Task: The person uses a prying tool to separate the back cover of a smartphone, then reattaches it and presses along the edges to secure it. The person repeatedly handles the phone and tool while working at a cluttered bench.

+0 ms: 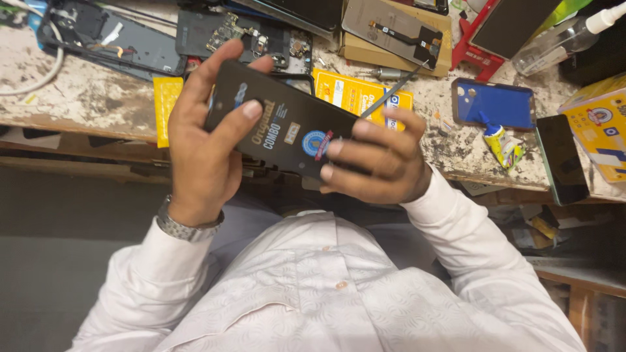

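- The left hand (202, 140) grips one end of a black phone display panel (287, 127), fingers wrapped over its top edge and the thumb pressed flat on its face.
- The right hand (375, 160) holds the other end, fingertips curled onto the panel's face near a round blue sticker; a thin metal tool (391, 91) juts up from between its fingers.
- The panel is held tilted in the air, in front of the near edge of the surface (85, 98) and above the person's white shirt (313, 287).
- A metal wristwatch (186, 228) sits on the left wrist.
- Behind the panel, partly hidden by it, lies a yellow packet (355, 94) near the middle of the surface.
- At the far left edge, an opened phone body (117, 39) with bare circuitry lies beside a white cable (45, 72).
- Right of the hands lie a blue phone case (499, 104), a small glue tube (502, 143) touching it, and a dark phone (561, 160) overhanging the near edge.
- At the right edge sits a yellow box (603, 133); a clear bottle (557, 39) lies toward the far right corner.
- A cardboard box (398, 49) at the far edge carries a grey screen part.
- The surface is stained and crowded.
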